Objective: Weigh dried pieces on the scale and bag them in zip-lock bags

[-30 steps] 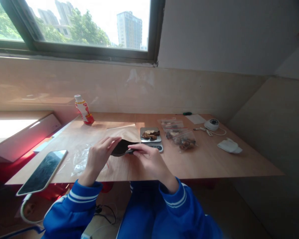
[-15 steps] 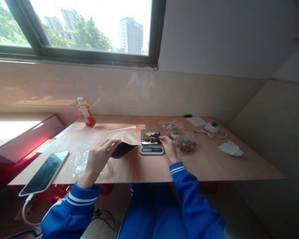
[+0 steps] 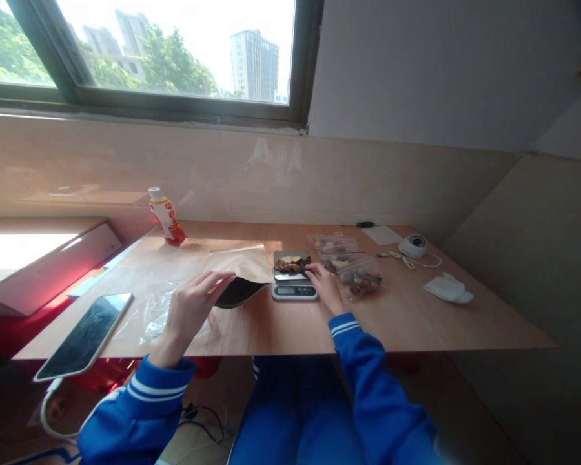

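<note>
My left hand [image 3: 193, 303] is closed on the rim of a brown paper bag [image 3: 239, 260], whose dark mouth gapes toward me. On the metal plate of a small kitchen scale [image 3: 294, 292] lie brown and pale dried pieces [image 3: 290, 264], perhaps dried herbs or mushrooms. At the plate's right edge, my right hand [image 3: 325, 284] pinches a dark dried piece [image 3: 304, 268]. The scale's display is too small to read. Just right of that hand are several clear zip bags [image 3: 361, 279] holding similar brown pieces.
Clear plastic bags [image 3: 159, 316] lie by my left wrist. A phone [image 3: 84, 339] with a cable overhangs the table's left edge. A red and white bottle [image 3: 167, 218] stands at the back left. To the right are a white dome camera [image 3: 411, 246], crumpled tissue [image 3: 448, 288] and paper [image 3: 381, 235].
My right hand has shifted slightly left, its fingertips now farther over the scale plate, and the pieces there have moved a little. My left hand still holds the paper bag in place.
</note>
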